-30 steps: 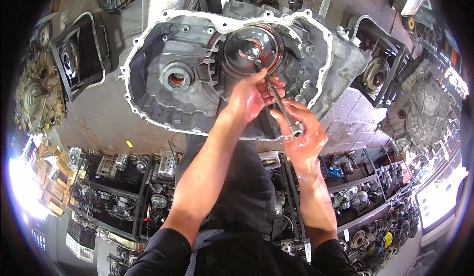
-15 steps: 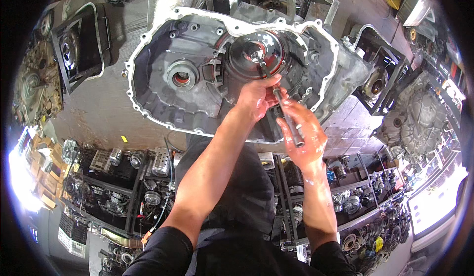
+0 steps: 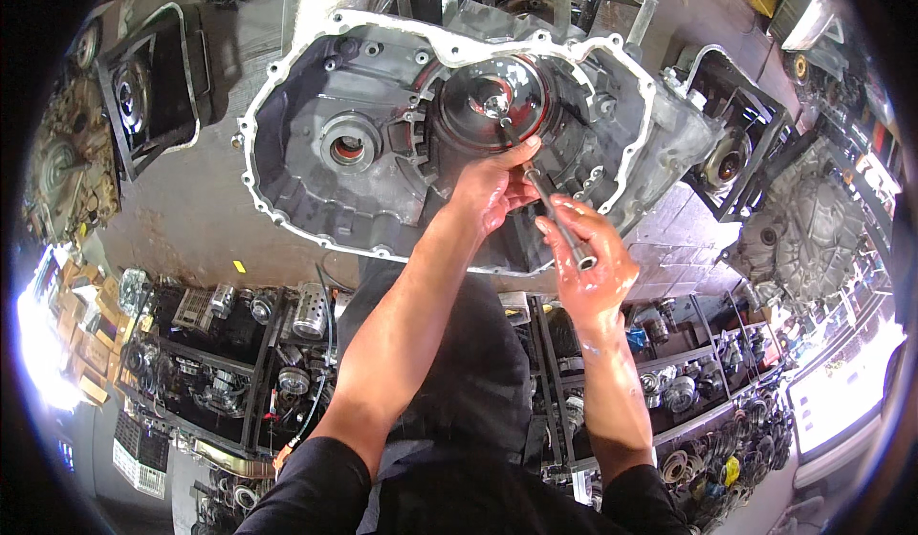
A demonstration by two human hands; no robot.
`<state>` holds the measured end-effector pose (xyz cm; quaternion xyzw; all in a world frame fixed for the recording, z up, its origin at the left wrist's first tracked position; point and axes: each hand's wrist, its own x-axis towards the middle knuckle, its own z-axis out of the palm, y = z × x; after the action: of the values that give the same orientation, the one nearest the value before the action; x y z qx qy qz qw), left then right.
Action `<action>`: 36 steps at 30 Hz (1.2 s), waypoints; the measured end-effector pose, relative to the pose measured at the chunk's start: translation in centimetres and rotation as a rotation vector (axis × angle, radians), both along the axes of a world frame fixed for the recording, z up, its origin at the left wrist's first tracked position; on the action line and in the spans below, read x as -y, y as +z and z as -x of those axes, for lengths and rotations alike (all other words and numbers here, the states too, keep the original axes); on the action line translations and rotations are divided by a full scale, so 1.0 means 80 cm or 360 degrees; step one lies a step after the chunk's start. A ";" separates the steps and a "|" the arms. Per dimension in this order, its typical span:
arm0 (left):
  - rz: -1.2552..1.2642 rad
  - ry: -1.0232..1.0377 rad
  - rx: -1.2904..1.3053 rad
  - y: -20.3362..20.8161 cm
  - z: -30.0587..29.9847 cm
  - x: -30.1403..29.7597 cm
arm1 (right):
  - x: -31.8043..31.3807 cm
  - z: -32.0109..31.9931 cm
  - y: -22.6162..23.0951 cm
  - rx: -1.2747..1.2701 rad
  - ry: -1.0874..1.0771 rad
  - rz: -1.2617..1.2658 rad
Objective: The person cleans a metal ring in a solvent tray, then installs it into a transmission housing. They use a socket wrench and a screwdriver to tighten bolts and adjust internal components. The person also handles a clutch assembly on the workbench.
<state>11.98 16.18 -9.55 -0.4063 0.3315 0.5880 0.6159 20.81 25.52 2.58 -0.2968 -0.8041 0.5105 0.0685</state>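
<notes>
right hand (image 3: 598,272): wet, gripping the lower end of a long grey cylindrical metal tool (image 3: 555,208). left hand (image 3: 490,196): thumb and fingers closed about its slimmer shaft. tool: slanting over a large grey metal housing (image 3: 296,176) with pale bolt-holed rim, tip by the centre of the housing's glossy black round disc (image 3: 466,105). right of housing: grey ribbed metal casing (image 3: 798,224).

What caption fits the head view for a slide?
Left hand and right hand hold a metal rod over an open grey housing with a pale rim.
</notes>
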 end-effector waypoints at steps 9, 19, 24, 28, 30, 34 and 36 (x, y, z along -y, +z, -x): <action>-0.0066 0.0138 -0.0060 -0.004 0.002 0.000 | -0.014 0.001 0.001 0.0102 0.0352 -0.0215; -0.0120 0.0298 0.0049 -0.009 0.000 0.003 | -0.016 0.005 -0.004 0.0048 0.0370 -0.0181; -0.0071 0.0103 0.0064 -0.011 -0.002 0.002 | -0.005 0.008 -0.003 0.0117 -0.0042 -0.0176; -0.0265 0.0400 0.0154 -0.010 -0.003 0.008 | -0.007 0.011 0.002 0.0156 0.0013 -0.0216; -0.0120 0.0311 0.0090 -0.011 -0.002 0.008 | -0.013 0.010 0.003 0.0117 0.0240 -0.0322; 0.0078 -0.0057 0.0036 -0.013 0.002 0.003 | -0.013 0.000 -0.001 0.0005 0.0338 -0.0064; -0.0065 0.0066 0.0130 -0.011 0.002 0.005 | -0.005 -0.004 -0.004 0.0082 0.0134 -0.0087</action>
<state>11.79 15.81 -10.43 -0.4241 0.2854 0.5901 0.6249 21.16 25.89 2.23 -0.2737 -0.8310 0.4830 0.0343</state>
